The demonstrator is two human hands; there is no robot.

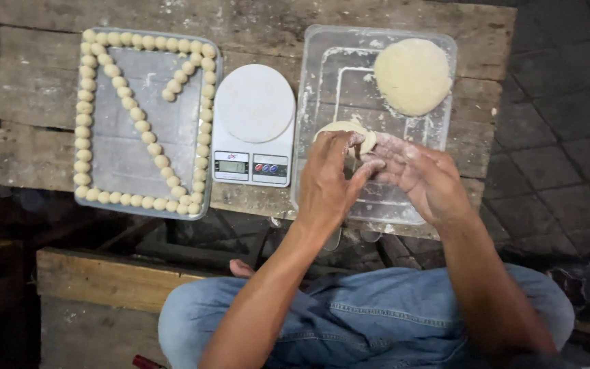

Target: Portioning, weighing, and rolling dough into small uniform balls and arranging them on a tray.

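My left hand (331, 178) and my right hand (421, 172) meet over a clear plastic tub (312, 89). Both are dusted with flour. Their fingers close on a small lump of pale dough (367, 139) that lies at the tub's middle. A larger round mound of dough (412, 75) rests in the tub's far right corner. To the left stands a white kitchen scale (255, 123) with nothing on its plate.
A metal tray (114, 147) at the left holds several small dough balls (146, 133) lined along its rim and in diagonal rows. Everything sits on a rough wooden table (35, 89). My knees in blue jeans (370, 321) are below, dark paving to the right.
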